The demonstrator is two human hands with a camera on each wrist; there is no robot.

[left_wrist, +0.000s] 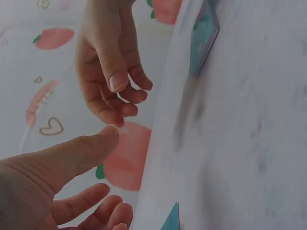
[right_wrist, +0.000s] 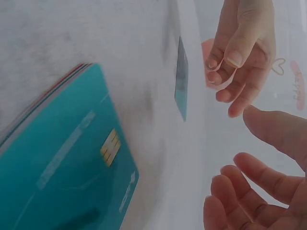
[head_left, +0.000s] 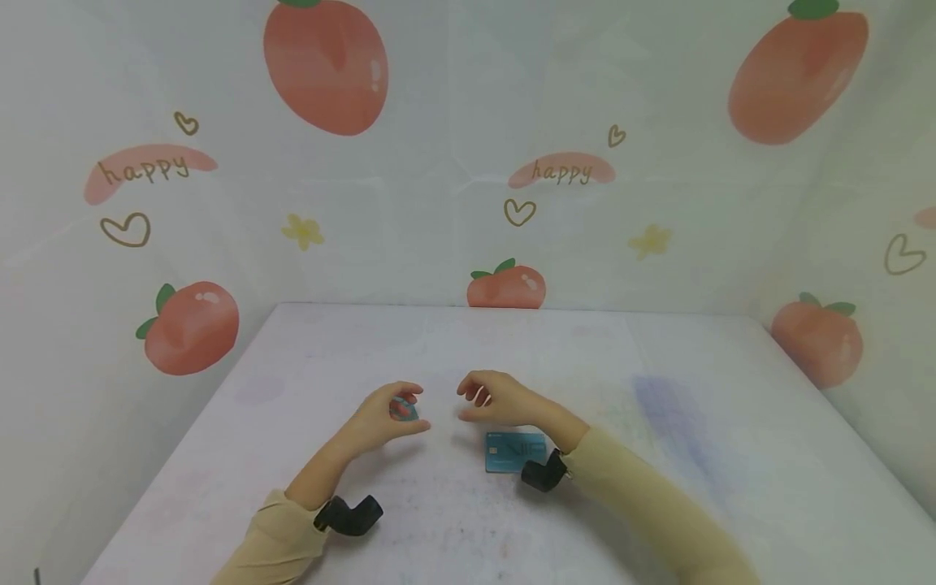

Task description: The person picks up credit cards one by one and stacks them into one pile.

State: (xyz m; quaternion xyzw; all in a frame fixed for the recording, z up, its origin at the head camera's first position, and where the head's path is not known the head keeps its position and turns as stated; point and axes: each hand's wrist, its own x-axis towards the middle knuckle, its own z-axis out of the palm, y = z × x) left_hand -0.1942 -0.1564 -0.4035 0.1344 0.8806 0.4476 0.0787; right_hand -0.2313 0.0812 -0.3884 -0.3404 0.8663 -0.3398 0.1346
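My left hand (head_left: 380, 418) hovers left of centre, fingers loosely bent and thumb apart, with nothing held. A teal card (head_left: 405, 409) lies on the table behind it, partly hidden by the fingers. Opposite, my right hand (head_left: 500, 400) is also empty, its fingers relaxed and pointing toward the left hand. Just in front of the right hand lies a small stack of cards (head_left: 515, 452); the top one is teal with a gold chip (right_wrist: 110, 147), and the layered edges show in the right wrist view. The two hands face each other across a gap.
The white table (head_left: 439, 520) has faint coloured smudges, including a bluish patch (head_left: 676, 422) at the right. A fruit-patterned curtain (head_left: 453, 122) stands behind and along both sides. A black wrist mount (head_left: 351, 517) sits below each hand.
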